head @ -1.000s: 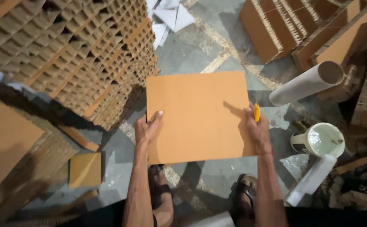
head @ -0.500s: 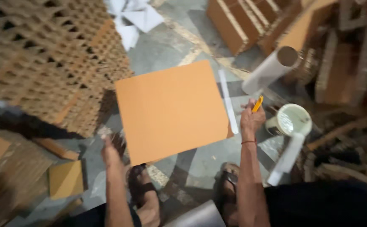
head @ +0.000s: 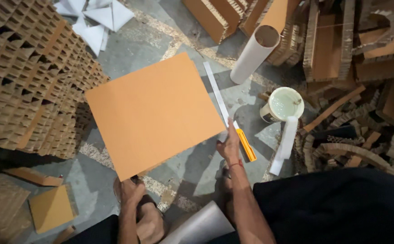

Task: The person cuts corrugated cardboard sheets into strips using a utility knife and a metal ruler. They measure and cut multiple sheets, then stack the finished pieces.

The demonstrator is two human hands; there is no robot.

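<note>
Now the orange board (head: 154, 113) lies tilted on the floor (head: 151, 40), swung round from the squarer set it had a second ago, with a white strip (head: 217, 92) along its right edge. The left hand (head: 131, 192) has slid to the near corner and pinches it, fingers closed on the board. The right hand (head: 229, 145) sits at the right edge, closed round a yellow knife (head: 245, 145), wrist bent toward the strip. A glue pot (head: 283, 104) stands to the right.

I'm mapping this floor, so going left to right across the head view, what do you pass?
Honeycomb stack → orange sheet → white strip → yellow knife in right hand → glue pot → cardboard scraps.
</note>
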